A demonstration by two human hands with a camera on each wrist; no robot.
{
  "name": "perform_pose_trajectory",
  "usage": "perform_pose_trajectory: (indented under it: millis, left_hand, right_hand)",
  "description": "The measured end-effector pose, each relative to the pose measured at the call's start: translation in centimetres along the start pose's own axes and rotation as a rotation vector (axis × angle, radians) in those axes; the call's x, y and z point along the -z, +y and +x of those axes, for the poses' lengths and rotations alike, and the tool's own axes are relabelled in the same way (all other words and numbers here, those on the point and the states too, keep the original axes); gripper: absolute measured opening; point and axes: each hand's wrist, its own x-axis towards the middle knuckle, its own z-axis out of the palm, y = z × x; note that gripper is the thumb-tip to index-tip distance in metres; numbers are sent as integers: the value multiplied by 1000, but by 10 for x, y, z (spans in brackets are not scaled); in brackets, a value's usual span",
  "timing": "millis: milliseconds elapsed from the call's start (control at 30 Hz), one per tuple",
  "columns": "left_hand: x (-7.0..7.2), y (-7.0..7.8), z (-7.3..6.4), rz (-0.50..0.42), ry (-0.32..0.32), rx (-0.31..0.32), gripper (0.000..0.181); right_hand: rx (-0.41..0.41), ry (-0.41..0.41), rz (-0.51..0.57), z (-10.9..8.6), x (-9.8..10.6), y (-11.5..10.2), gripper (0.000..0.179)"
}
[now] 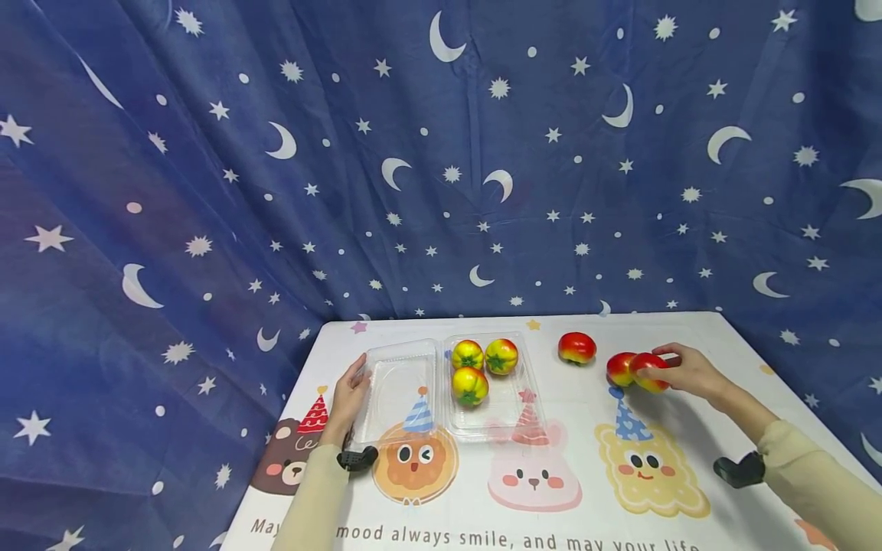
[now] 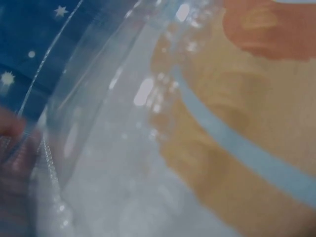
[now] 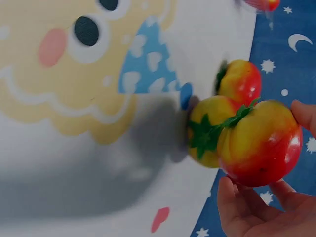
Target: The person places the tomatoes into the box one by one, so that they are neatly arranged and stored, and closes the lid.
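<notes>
My right hand (image 1: 691,373) holds a red-and-yellow tomato (image 3: 260,143) with a green leafy top, thumb on one side and fingertips on the other. In the right wrist view it overlaps a second tomato (image 3: 205,131) on the table. Another tomato (image 1: 576,348) lies to the left of these. My left hand (image 1: 350,398) grips the outer edge of a clear plastic hinged box's lid (image 1: 402,394), which lies opened out. Three tomatoes (image 1: 470,386) sit in the box's other half (image 1: 499,417), toward its back and left. In the left wrist view the fingers (image 2: 10,126) show only partly, blurred.
A white tablecloth (image 1: 551,528) with printed cartoon figures covers the table. Behind it and at the left hangs a dark blue curtain (image 1: 441,191) with moons and stars. Black wrist devices (image 1: 739,469) sit on both forearms.
</notes>
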Motion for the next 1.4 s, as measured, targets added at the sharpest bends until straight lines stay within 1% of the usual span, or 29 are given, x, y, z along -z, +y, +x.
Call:
perform_pose_trajectory:
  millis: [200, 367, 533, 733, 833, 967, 1067, 1133, 1300, 1400]
  left_hand:
    - [0, 0, -1, -10, 1, 15, 50]
    - [0, 0, -1, -5, 1, 0, 50]
    - [0, -1, 0, -4, -2, -12, 49]
    - [1, -1, -1, 7, 9, -27, 49]
    - [1, 0, -1, 14, 11, -37, 49]
    - [0, 1, -1, 19, 21, -20, 50]
    - [-1, 1, 0, 19, 24, -6, 50]
    - [0, 0, 0, 27, 19, -15, 50]
    - [0, -1, 1, 2, 26, -39, 50]
    - [0, -2, 1, -19, 27, -40, 50]
  right_hand:
    - [-28, -34, 43, 8, -3, -20, 87]
    - [-40, -83, 86, 14, -9, -36, 84]
    - [-12, -103, 110, 22, -20, -53, 76]
    - [1, -128, 145, 31, -34, -71, 74]
    - [27, -137, 158, 37, -41, -79, 70]
    - [60, -146, 164, 43, -50, -88, 68]
    - [67, -150, 182, 48, -58, -96, 65]
    - [77, -154, 198, 51, -63, -100, 62]
    - [104, -176, 249, 58, -74, -108, 57]
    - [106, -184, 270, 61, -80, -114, 56]
